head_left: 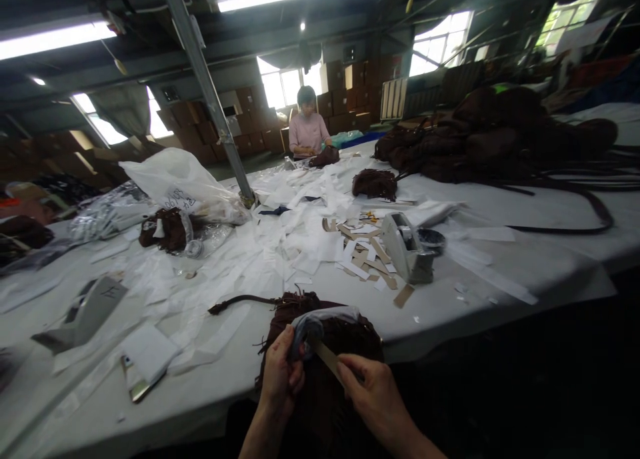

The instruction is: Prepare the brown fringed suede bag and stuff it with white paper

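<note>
Tan strip (327, 357) noted between my two hands, its long axis on a diagonal: the upper end points away and toward my left, the lower end comes back toward my right. My left hand (279, 379) is closed around a plastic-wrapped bundle (306, 327), thumb up against the wrap, and the upper end of the tan strip meets that bundle just beside the thumb. My right hand (373, 395) pinches the lower end, fingers curled narrow; it is the hand nearer the strip's free length. Both hands sit on top of the brown fringed bag (350, 342), which lies at the near edge of the table (500, 259), directly below and ahead of them. Its strap (240, 302) trails off beyond my left hand. A tape dispenser (407, 249) stands well ahead of my right hand.
</note>
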A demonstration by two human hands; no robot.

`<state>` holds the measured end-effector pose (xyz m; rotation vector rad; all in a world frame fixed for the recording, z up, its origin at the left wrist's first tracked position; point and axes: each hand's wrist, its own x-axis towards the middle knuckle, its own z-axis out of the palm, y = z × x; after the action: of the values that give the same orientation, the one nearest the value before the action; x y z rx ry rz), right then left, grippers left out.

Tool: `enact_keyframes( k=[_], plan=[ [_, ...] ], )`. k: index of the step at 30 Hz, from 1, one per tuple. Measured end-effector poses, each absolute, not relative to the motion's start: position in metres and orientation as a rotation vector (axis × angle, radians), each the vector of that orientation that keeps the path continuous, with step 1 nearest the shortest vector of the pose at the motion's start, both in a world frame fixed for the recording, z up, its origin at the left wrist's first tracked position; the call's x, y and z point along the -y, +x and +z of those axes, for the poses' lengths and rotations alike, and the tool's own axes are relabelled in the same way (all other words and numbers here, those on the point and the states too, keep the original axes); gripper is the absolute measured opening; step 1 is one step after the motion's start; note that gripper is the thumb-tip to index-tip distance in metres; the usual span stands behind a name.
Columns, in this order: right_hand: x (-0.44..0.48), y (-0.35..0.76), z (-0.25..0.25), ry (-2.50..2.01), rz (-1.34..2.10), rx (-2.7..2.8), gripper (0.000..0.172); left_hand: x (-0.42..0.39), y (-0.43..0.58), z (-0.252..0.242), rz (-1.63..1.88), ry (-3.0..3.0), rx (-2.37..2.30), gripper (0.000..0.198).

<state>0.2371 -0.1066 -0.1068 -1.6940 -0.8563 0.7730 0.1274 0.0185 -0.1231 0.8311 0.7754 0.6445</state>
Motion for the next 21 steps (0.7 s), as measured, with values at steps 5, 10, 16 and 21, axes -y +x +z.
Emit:
enact_keyframes(
  k=[5, 10, 16, 21],
  plan=[
    [0.092, 0.227, -0.112, -1.621, 0.896, 0.723, 0.035, -0.011, 0.125, -0.119, 0.703, 0.996, -0.791, 0.046],
    [0.087, 0.219, -0.121, -1.563, 1.058, 0.603, 0.048, -0.014, 0.118, -0.116, 0.743, 1.218, -0.809, 0.055],
    [0.096, 0.216, -0.122, -1.589, 0.751, 0.828, 0.033, -0.012, 0.111, -0.112, 0.749, 1.236, -0.792, 0.054],
    [0.086, 0.214, -0.121, -1.487, 0.923, 0.802, 0.035, -0.003, 0.111, -0.103, 0.742, 1.110, -0.787, 0.058]
  ],
)
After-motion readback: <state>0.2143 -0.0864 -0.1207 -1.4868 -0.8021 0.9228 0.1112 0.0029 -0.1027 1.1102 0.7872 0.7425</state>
